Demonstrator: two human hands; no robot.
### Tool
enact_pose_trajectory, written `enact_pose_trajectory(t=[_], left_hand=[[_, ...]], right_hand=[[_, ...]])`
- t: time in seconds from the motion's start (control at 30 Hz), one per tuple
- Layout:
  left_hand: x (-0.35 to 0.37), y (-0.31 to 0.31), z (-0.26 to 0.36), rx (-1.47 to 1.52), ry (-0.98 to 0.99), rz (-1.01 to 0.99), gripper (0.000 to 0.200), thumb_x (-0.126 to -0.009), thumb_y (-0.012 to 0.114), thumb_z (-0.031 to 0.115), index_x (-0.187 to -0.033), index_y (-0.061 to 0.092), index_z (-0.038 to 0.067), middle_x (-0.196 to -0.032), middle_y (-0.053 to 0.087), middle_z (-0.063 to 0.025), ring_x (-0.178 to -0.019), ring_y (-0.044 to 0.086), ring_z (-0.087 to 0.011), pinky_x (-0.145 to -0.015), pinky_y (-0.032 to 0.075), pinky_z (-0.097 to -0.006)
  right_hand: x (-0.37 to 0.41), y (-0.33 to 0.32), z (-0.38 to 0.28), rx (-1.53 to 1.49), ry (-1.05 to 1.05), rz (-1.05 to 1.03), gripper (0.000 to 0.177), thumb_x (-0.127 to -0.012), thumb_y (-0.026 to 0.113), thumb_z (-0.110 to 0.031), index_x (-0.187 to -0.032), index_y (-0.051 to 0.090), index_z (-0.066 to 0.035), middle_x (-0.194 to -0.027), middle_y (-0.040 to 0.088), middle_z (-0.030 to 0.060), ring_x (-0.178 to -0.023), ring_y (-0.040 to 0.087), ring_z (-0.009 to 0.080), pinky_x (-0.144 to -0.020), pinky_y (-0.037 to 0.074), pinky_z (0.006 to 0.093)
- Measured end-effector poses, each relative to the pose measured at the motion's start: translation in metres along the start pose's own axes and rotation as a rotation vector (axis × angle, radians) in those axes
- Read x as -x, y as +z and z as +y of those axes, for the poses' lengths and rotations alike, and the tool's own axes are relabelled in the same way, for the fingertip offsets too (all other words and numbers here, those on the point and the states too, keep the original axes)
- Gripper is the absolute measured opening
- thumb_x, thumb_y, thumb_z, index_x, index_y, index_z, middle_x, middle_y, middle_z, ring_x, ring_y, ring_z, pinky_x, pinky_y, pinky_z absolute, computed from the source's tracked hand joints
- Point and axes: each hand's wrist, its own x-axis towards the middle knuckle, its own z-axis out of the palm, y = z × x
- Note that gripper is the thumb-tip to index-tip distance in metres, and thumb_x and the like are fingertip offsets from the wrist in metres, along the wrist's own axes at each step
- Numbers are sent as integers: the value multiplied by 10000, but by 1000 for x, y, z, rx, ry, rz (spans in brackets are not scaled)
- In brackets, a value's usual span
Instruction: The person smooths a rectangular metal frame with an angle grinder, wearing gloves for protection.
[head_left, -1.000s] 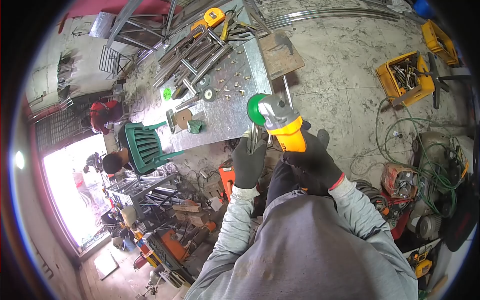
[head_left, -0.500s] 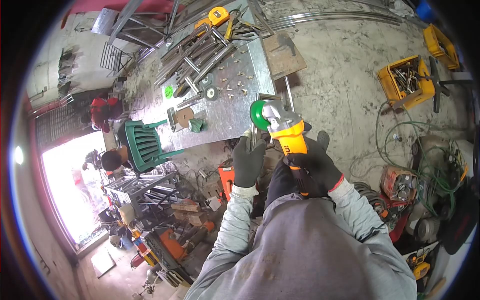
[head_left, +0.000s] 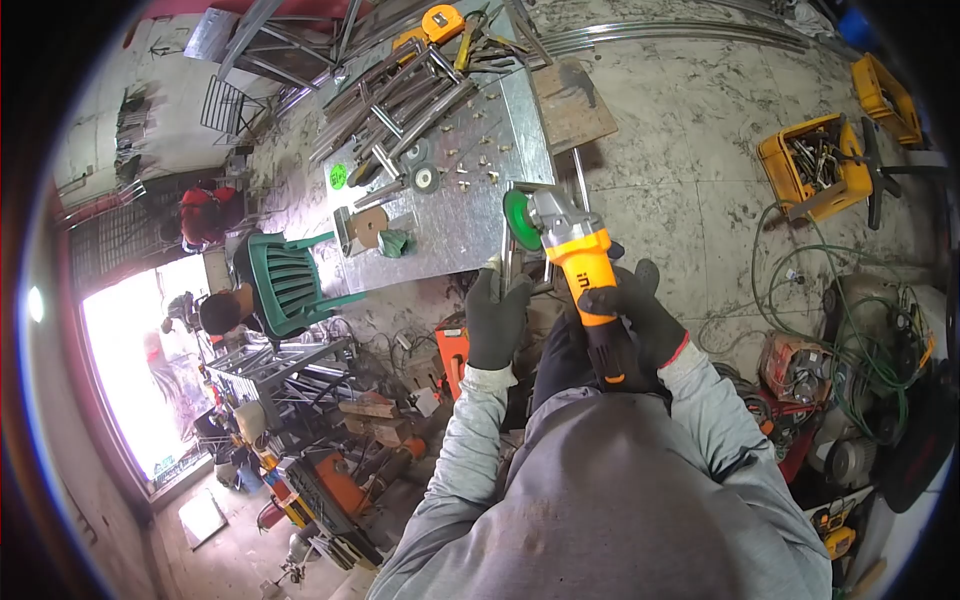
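A yellow and grey angle grinder [head_left: 583, 265] with a green disc [head_left: 519, 219] lies across the middle of the view, its dark handle towards my body. My right hand [head_left: 645, 315], in a dark glove, is closed round the grinder's body from the right side. My left hand [head_left: 497, 322], also gloved, is closed on a metal tube frame [head_left: 509, 262] just below the disc. The disc is beside the upper part of this frame, at the metal table's [head_left: 460, 235] edge; whether they touch is unclear.
Metal tubes [head_left: 385, 110], small discs and a yellow tape measure [head_left: 441, 23] lie on the table. A person [head_left: 228, 310] sits by a green chair [head_left: 283, 285] at left. Yellow crates [head_left: 815, 165] and green hoses [head_left: 850, 380] are at right, an orange object [head_left: 452, 355] below the table.
The fingers of my right hand have shifted on the grinder, showing more of its body and dark handle. The grinder has tilted slightly. My left hand has hardly moved.
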Motion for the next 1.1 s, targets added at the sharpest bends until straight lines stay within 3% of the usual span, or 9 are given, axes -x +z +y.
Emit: enact_pose_trajectory(t=[0.07,0.13,0.33,0.47,0.57,0.77,0.83,0.93,1.1], left_hand=[[0,-1,-5,16,-7,-5,187,-998,730,103,-1158,702,10,-793,630,23,-625,560,-66,-553,444,-256],[-2,-2,-5,22,-29,-6,210,-998,734,102,-1184,701,10,-787,626,27,-619,557,-63,-546,442,-254],[1,1,-2,36,-9,14,203,-1003,725,95,-1188,697,16,-770,615,31,-608,549,-61,-537,438,-258],[1,0,-3,56,-9,-5,211,-1004,720,94,-1200,698,16,-785,623,28,-607,549,-62,-541,441,-258],[-1,1,-2,22,-25,-5,216,-1006,714,92,-1207,700,15,-801,627,24,-620,550,-57,-548,444,-252],[5,4,8,20,85,-8,249,-1000,715,96,-1228,702,-4,-834,653,18,-679,584,-74,-598,473,-282],[4,3,14,-152,0,-43,385,-979,725,114,-1326,695,-50,-948,754,-64,-796,651,-116,-724,537,-320],[3,5,9,-171,51,-20,440,-963,747,133,-1358,685,-52,-988,780,-109,-833,692,-152,-767,564,-353],[3,7,2,-213,157,7,280,-995,735,167,-1206,709,-16,-846,702,-22,-716,611,-94,-640,496,-306]], right_hand=[[-4,-12,11,-75,-6,43,526,-952,781,-226,-1415,625,-31,-1128,697,62,-1015,712,182,-903,600,349],[-16,-55,45,-149,-13,-87,583,-1054,728,-232,-1574,556,-32,-1375,668,86,-1292,652,182,-1135,520,339],[-13,-65,50,-61,-15,-84,597,-1085,698,-236,-1624,522,-52,-1430,652,84,-1369,603,190,-1203,469,361],[-22,-72,53,37,-129,-189,638,-1043,743,-249,-1617,533,-65,-1417,654,84,-1360,606,190,-1184,479,355],[-8,-37,23,-32,32,-25,644,-1015,755,-278,-1587,556,-57,-1380,657,72,-1334,622,193,-1164,486,345],[-13,-21,-5,404,-207,-63,574,-947,804,-189,-1462,620,-14,-1236,684,42,-1122,638,137,-1035,516,317],[-18,-26,-6,489,-203,-71,535,-938,792,-150,-1433,638,-18,-1210,709,74,-1118,679,191,-1010,542,345],[-5,-22,4,992,-518,3,569,-875,846,-204,-1377,655,-16,-1137,742,53,-967,708,175,-893,586,363],[-3,-10,-6,1032,-501,107,542,-855,846,-189,-1342,673,-25,-1148,768,88,-1050,725,234,-944,569,384]])
